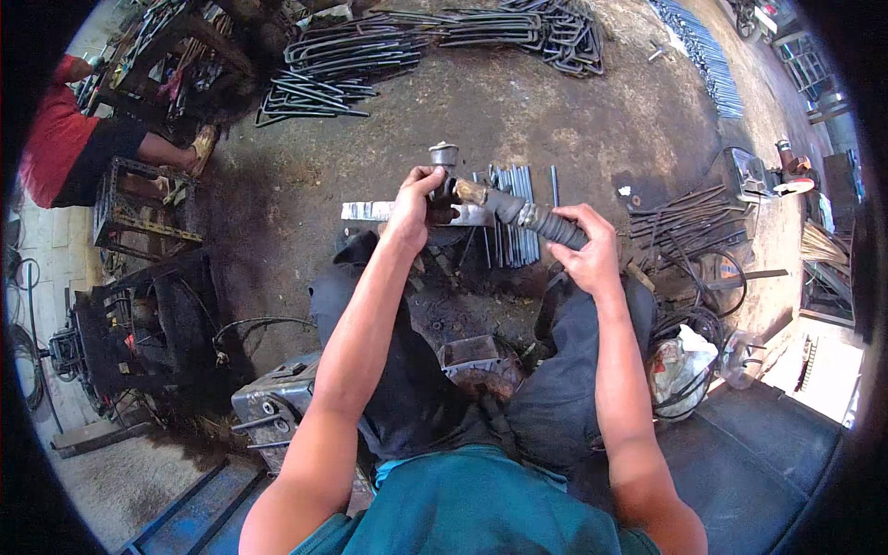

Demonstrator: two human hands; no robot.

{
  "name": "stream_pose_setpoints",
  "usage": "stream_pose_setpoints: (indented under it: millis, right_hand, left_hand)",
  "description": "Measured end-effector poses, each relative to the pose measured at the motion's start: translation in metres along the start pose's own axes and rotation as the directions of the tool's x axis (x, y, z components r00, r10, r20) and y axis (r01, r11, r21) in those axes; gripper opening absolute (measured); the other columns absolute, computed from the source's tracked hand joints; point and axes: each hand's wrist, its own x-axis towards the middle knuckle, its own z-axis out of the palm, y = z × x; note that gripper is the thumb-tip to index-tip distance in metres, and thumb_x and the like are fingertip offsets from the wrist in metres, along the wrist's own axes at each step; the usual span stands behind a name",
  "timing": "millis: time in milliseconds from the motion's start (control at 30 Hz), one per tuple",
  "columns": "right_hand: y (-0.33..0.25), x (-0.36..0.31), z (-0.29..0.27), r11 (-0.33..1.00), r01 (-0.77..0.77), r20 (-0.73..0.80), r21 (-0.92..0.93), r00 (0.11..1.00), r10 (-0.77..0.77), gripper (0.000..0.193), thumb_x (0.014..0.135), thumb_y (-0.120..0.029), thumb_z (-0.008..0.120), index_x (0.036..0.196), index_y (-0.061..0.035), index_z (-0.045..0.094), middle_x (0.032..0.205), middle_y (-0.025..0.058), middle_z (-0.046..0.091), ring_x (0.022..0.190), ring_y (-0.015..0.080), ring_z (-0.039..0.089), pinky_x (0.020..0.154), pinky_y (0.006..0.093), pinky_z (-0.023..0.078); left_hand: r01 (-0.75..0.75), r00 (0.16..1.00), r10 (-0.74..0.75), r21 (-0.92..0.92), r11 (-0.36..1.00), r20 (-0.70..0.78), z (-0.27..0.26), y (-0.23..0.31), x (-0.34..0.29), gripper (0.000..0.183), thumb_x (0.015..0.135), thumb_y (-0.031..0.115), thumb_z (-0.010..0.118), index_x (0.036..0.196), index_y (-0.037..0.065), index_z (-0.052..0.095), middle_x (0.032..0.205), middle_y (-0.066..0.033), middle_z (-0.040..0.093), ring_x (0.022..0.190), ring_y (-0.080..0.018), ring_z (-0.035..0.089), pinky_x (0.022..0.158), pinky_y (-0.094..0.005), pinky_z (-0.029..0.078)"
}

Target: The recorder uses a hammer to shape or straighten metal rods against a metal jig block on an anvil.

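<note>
A hammer with a grey metal head and a handle wrapped in dark, ridged covering is held up above my knees. My left hand is closed around its head end, thumb and fingers on the metal. At the lower right end of the handle, my right hand is closed with the thumb and fingers around the wrapping. Behind and below the hammer lie several straight metal rods on the ground. A whitish metal block sits just left of my left hand, partly covered by it.
Bent rods are piled at the far side. Dark rods and looped black cables lie to the right. A metal machine body stands by my left leg. A person in red sits at far left beside a metal frame.
</note>
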Motion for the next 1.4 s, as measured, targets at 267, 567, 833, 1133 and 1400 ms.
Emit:
stream_pose_setpoints:
  millis: [267,567,833,1133,1400]
  right_hand:
    - [0.014,-0.003,0.0,0.999,0.01,-0.008,0.039,1.0,-0.009,0.043,0.059,0.003,0.076,0.101,-0.0001,0.065,0.094,0.0082,0.066,0.087,0.0176,0.064,0.081,0.0304,0.049]
    - [0.021,-0.006,0.003,0.98,-0.111,0.063,0.164,0.993,0.102,0.04,0.061,0.004,0.072,0.1,0.0027,0.065,0.089,0.0044,0.064,0.084,0.0115,0.061,0.078,0.0277,0.049]
    - [0.026,-0.002,-0.001,0.969,-0.183,0.123,0.165,0.979,0.164,0.04,0.061,0.002,0.071,0.101,0.0021,0.065,0.088,0.003,0.064,0.082,0.0108,0.061,0.076,0.0267,0.049]
    - [0.036,0.002,-0.016,0.909,-0.27,0.063,0.317,0.962,0.264,0.042,0.059,0.002,0.073,0.1,-0.0004,0.064,0.089,0.0019,0.064,0.086,0.0119,0.06,0.08,0.0275,0.047]
    - [0.031,-0.003,-0.01,0.902,-0.29,0.119,0.32,0.957,0.266,0.04,0.059,0.0,0.073,0.098,-0.0001,0.063,0.091,0.0018,0.063,0.087,0.0127,0.059,0.083,0.028,0.046]
  left_hand:
    - [-0.1,0.995,0.099,0.028,0.995,0.016,0.008,-0.004,-0.002,0.017,0.093,0.02,0.061,0.097,0.006,0.051,0.084,-0.0041,0.056,0.069,-0.0149,0.057,0.055,-0.03,0.049]
    - [-0.204,0.974,0.226,0.346,0.916,-0.024,-0.001,-0.015,0.007,0.017,0.097,0.023,0.053,0.095,0.006,0.052,0.084,-0.0028,0.053,0.078,-0.0122,0.053,0.061,-0.0298,0.046]
    - [-0.103,0.994,0.107,0.136,0.985,-0.016,0.004,-0.002,0.0,0.011,0.089,0.015,0.058,0.094,0.006,0.055,0.086,-0.0046,0.057,0.073,-0.0172,0.057,0.071,-0.0355,0.049]
    - [0.189,0.98,-0.198,-0.433,0.881,0.025,-0.01,0.02,0.008,0.019,0.08,0.006,0.063,0.094,-0.005,0.055,0.085,-0.0178,0.061,0.077,-0.0342,0.063,0.082,-0.0509,0.055]
    - [0.074,0.993,-0.112,-0.599,0.798,-0.025,-0.006,0.025,0.005,0.02,0.088,0.003,0.054,0.106,-0.004,0.052,0.111,-0.0186,0.061,0.109,-0.0426,0.056,0.095,-0.059,0.047]
